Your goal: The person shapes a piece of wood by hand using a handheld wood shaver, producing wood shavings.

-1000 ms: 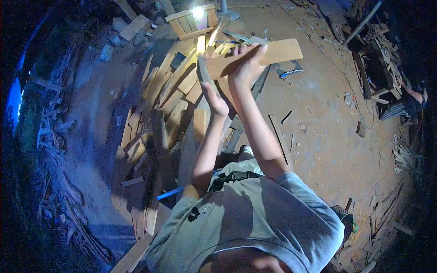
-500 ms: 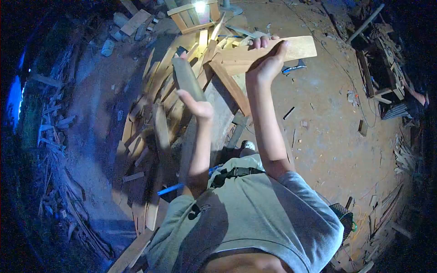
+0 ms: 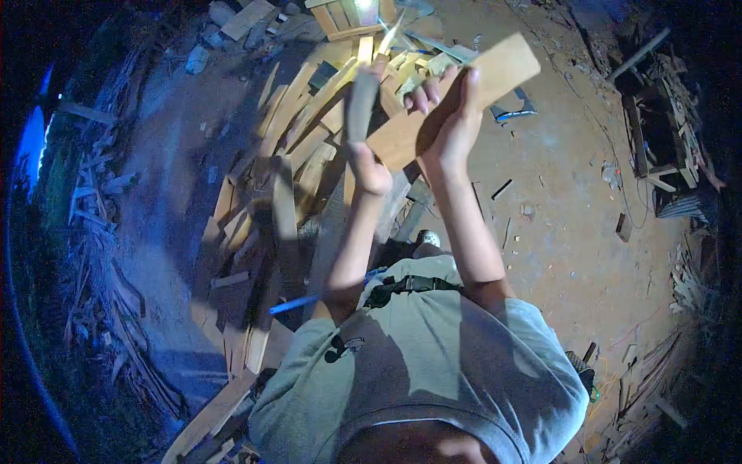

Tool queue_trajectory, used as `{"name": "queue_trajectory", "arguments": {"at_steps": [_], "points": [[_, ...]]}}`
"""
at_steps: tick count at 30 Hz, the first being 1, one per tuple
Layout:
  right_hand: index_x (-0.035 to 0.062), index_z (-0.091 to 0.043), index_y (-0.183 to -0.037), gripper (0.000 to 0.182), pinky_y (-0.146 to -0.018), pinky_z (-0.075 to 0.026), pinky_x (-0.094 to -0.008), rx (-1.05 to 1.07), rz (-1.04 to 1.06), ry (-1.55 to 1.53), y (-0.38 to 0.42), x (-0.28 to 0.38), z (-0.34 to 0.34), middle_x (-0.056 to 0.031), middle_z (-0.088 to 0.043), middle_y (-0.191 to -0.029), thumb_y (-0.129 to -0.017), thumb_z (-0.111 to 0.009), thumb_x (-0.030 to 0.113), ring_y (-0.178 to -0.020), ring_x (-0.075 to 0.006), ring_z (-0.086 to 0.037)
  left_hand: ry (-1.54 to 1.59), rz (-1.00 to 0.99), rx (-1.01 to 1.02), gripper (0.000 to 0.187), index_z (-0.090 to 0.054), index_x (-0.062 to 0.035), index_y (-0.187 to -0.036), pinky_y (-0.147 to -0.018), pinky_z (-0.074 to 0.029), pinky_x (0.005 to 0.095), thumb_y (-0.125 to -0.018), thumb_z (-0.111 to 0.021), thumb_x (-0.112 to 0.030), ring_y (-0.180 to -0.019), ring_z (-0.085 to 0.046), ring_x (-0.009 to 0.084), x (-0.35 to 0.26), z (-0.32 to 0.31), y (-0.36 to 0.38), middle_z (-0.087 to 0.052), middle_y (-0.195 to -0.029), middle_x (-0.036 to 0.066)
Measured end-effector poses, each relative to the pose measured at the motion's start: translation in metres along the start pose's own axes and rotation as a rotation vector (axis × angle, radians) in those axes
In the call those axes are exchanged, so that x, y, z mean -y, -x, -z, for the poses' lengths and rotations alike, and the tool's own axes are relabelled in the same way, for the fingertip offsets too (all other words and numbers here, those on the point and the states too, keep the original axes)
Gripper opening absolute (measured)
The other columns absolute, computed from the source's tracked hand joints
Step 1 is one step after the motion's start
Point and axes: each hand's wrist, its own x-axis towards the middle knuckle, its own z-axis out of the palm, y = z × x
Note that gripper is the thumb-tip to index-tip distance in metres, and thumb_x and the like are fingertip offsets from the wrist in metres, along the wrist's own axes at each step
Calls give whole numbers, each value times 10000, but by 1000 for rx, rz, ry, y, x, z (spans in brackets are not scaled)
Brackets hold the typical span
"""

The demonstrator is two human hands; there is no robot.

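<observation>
My right hand (image 3: 454,131) grips a flat, pale wooden board (image 3: 506,69), thumb on its near face and fingers curled over its far edge. The board slants, its upper right end brightly lit and its lower left end close to my left hand (image 3: 369,172). That hand is closed round a shorter, shaded grey piece of wood (image 3: 360,107), held nearly upright, with the thumb at its bottom end and fingertips showing near its top. Beneath both hands spreads a heap of cut wood pieces (image 3: 309,116).
A slatted wooden crate (image 3: 344,23) stands by a bright lamp at the top. A blue-edged tool (image 3: 514,108) lies on the dirt floor beyond my right hand. A blue rod (image 3: 294,304) is by my left elbow. A wooden frame (image 3: 657,147) stands far right; scrap wood lines the left side.
The pale board has tilted, its right end rising and its left end dropping toward my left hand. My left hand has moved right with the grey piece, which now stands more upright.
</observation>
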Motion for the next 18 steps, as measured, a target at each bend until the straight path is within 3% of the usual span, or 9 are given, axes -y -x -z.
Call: {"name": "queue_trajectory", "arguments": {"at_steps": [1, 3, 4, 6, 9, 14, 16, 17, 18], "points": [[87, -428, -817, 333, -544, -340, -274, 14, 65, 34, -12, 1, 3, -10, -346, -586, -854, -419, 418, -536, -138, -359, 42, 90, 41, 752, -239, 5, -1286, -1006, -188, 399, -821, -282, -585, -1220, -261, 266, 4, 8, 2, -282, -1313, 135], [54, -460, -800, 300, -570, -389, -268, 10, 117, 9, -34, 9, -3, -37, -446, -622, -851, -459, 350, -574, -148, -437, -49, 1, 245, 745, -236, 20, -1285, -1012, -172, 393, -829, -288, -567, -1230, -246, 248, -15, -12, 2, -274, -1323, 118], [37, -508, -837, 277, -648, -430, -280, -54, 27, 265, -33, 17, -8, -66, -540, -712, -845, -486, 312, -647, -147, -510, -116, -55, 301, 741, -236, 25, -1284, -1014, -166, 392, -833, -287, -560, -1235, -238, 245, -17, -16, 1, -273, -1326, 115], [24, -535, -915, 294, -713, -433, -269, -74, 102, 468, -35, 13, -8, -81, -581, -808, -837, -506, 306, -730, -127, -544, -106, 16, 142, 745, -245, 34, -1277, -1013, -162, 390, -834, -274, -564, -1231, -242, 247, -4, 7, 1, -278, -1323, 119], [-6, -557, -953, 318, -723, -420, -259, -82, 105, 602, -28, 5, -5, -45, -592, -855, -824, -536, 284, -777, -114, -542, -267, -89, 391, 731, -254, 30, -1273, -1006, -177, 371, -841, -251, -559, -1222, -256, 244, -31, -24, -12, -284, -1318, 116], [-14, -566, -972, 369, -629, -433, -244, -109, 143, 632, -49, 13, -2, -48, -596, -844, -801, -568, 313, -709, -104, -549, -488, -106, 268, 446, -274, 2, -886, -747, -230, 367, -866, -259, -443, -842, -299, 222, -21, -13, -6, -309, -882, 96], [-15, -584, -943, 372, -584, -431, -236, -37, -57, 706, -31, 13, -7, -43, -597, -814, -788, -586, 324, -684, -95, -548, -570, -115, 217, 414, -282, -9, -730, -643, -252, 365, -876, -262, -396, -690, -316, 214, -12, -6, -3, -319, -708, 88], [-18, -592, -926, 378, -537, -434, -232, -32, 139, 774, -41, 0, 6, -43, -591, -744, -775, -603, 329, -626, -100, -552, -612, -115, 187, 425, -286, -14, -653, -591, -262, 364, -881, -264, -373, -614, -324, 209, -6, -1, 1, -324, -621, 84], [-18, -592, -926, 378, -537, -434, -232, -33, 138, 777, -50, -3, 23, -43, -591, -744, -775, -603, 329, -626, -100, -552, -610, -112, 185, 425, -286, -14, -653, -591, -262, 364, -881, -264, -373, -614, -324, 209, 6, 13, 5, -324, -621, 84]]}}
